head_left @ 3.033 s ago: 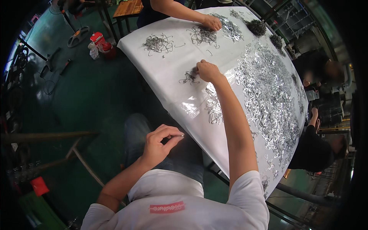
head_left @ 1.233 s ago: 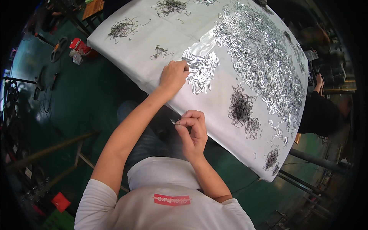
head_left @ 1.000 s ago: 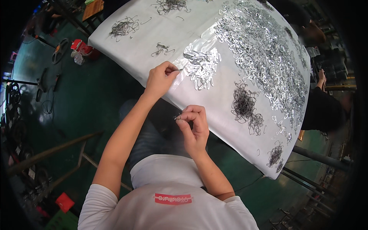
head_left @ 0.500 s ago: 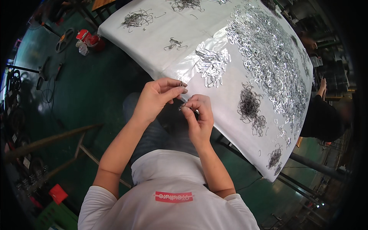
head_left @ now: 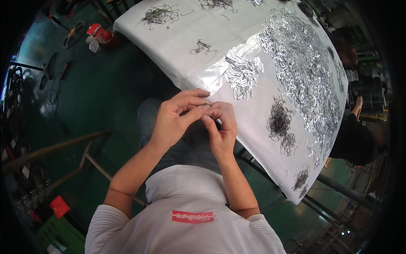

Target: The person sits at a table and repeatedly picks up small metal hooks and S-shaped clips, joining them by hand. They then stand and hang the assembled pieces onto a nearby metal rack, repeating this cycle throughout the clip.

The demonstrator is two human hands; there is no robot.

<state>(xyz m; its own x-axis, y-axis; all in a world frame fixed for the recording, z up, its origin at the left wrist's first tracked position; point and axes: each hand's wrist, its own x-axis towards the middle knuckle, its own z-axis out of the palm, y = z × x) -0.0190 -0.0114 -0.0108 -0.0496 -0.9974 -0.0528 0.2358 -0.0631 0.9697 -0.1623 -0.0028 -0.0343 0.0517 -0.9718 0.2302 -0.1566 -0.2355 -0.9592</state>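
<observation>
Over the near edge of a white-covered table, my two hands meet at the fingertips. My left hand (head_left: 174, 115) is closed in a pinch, with a small metal piece (head_left: 207, 103) showing at its fingertips. Right against it, the thumb and fingers of my right hand (head_left: 221, 129) are pressed together; what they hold is hidden. Just beyond lies a heap of shiny, narrow metal links (head_left: 244, 74). A dark tangle of thin wire hooks (head_left: 280, 120) sits to its right.
Bright S-shaped hooks (head_left: 302, 80) spread widely over the table (head_left: 258, 127). More wire hooks (head_left: 160, 15) lie at the far left. A red container (head_left: 96, 31) stands on the floor beyond the left edge. Another person's hand (head_left: 359, 103) shows at the right.
My hands have come together; a small gap between their fingertips has closed. The table and its heaps appear slightly farther right in the view.
</observation>
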